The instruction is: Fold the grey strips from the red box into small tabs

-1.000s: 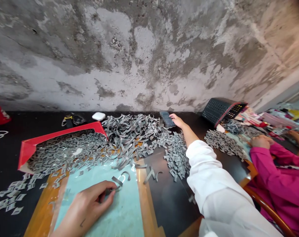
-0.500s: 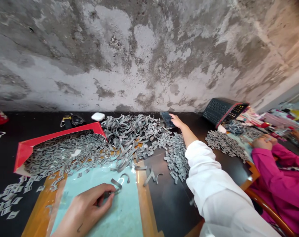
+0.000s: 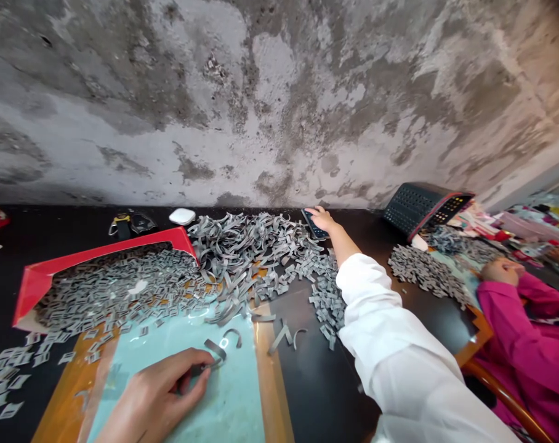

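Rough plaster wall (image 3: 270,104) above matt grey strips (image 3: 242,246) — and a smooth white cloth sleeve (image 3: 399,332).

Blotchy grey plaster wall (image 3: 270,104) (rough, flaking patches) behind a black tabletop (image 3: 365,227)

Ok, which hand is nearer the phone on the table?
Right. The right hand is on the phone; the left hand is well back from it, over the pale blue sheet.
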Demonstrator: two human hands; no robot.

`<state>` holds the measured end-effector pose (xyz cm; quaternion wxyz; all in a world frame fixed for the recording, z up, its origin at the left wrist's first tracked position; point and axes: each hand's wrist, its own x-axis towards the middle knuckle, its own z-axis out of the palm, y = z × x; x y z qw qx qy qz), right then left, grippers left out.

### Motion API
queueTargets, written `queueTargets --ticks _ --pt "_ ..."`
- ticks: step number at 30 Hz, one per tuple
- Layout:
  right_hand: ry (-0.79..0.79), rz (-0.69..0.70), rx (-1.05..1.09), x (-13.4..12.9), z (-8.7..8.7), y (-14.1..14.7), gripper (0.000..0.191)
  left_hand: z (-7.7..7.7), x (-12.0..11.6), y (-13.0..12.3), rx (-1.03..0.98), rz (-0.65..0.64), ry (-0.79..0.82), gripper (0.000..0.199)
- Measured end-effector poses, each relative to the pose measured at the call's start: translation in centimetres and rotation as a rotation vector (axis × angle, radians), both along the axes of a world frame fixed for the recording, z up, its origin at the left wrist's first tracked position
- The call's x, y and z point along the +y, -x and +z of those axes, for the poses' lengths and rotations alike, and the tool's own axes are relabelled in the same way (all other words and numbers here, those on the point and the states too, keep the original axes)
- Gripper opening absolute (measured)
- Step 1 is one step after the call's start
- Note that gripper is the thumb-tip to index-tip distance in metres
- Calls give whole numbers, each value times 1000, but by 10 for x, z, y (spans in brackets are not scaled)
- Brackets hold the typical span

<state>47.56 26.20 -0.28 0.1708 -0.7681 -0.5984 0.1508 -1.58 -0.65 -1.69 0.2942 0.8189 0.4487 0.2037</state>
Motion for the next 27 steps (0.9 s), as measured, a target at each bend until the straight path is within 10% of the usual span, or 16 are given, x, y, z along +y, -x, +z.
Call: queueTargets --ticks 27 --pt "-239 -1 238 -29 -11 -15 52 -3 -6 -4 -19 70 23 30"
